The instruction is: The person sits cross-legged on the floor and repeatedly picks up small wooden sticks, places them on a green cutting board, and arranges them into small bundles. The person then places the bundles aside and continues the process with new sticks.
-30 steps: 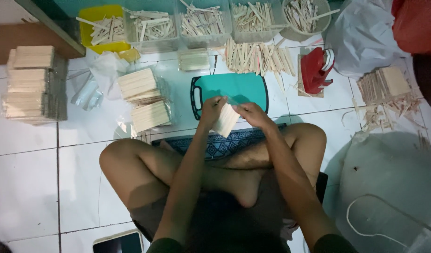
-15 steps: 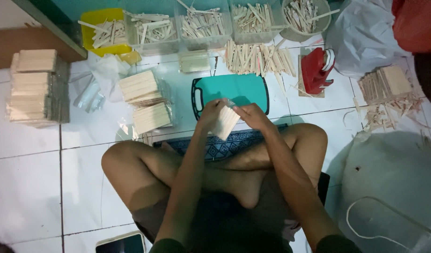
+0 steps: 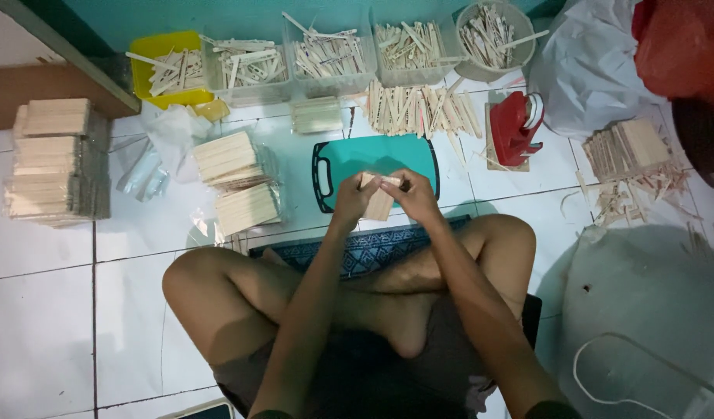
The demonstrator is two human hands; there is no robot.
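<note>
I sit cross-legged on a white tiled floor. My left hand (image 3: 355, 198) and my right hand (image 3: 413, 194) both grip a small bundle of flat wooden sticks (image 3: 378, 203), held just above the near edge of a teal cutting board (image 3: 372, 159). The bundle is tilted, its upper end between my fingertips. A blue patterned mat (image 3: 372, 247) lies under my shins.
Bins of loose wooden sticks, one yellow (image 3: 164, 70) and several clear (image 3: 330, 54), line the far wall. Wrapped stick packs (image 3: 236, 186) lie left of the board, taller stacks (image 3: 54, 159) at far left. A red tool (image 3: 513, 128) and another stick pile (image 3: 628, 147) sit right.
The bundle has turned slightly in my hands, and my head has shifted a little, so the view has slid. Both hands stay over the cutting board.
</note>
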